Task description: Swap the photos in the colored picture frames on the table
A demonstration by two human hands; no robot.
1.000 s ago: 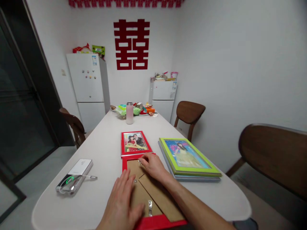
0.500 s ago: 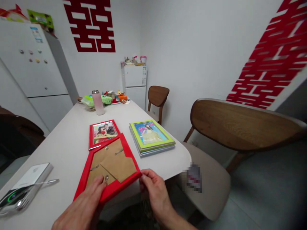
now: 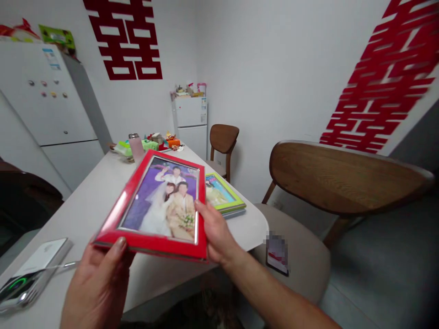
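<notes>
Item one: red picture frame [image 3: 159,205], picture side up, showing three people against purple, one in a white veil; you hold it raised and tilted above the near end of the white table [image 3: 91,189]. Your left hand [image 3: 98,278] grasps its near left corner, thumb pressed on the front, other fingers curled underneath. Your right hand [image 3: 217,235] grips its right side, thumb on the front beside the silver inner trim; your remaining fingers are largely hidden behind.

Item two: lime-green frame [image 3: 226,192], top of a stack at the table's right edge, near the near right corner, partly hidden from you by item one.

Item three: white device [image 3: 41,260] with a green glowing ring, near the table's left edge, to the left of your left hand; pale cable [image 3: 65,266] lying across it.

Item four: pink bottle [image 3: 136,148], towards the table's far edge, base hidden by item one; green packet [image 3: 150,145] just beside it.

Item five: wooden chair [image 3: 343,178], off the table's near right corner, a blurred flat object [image 3: 278,256] on its seat
</notes>
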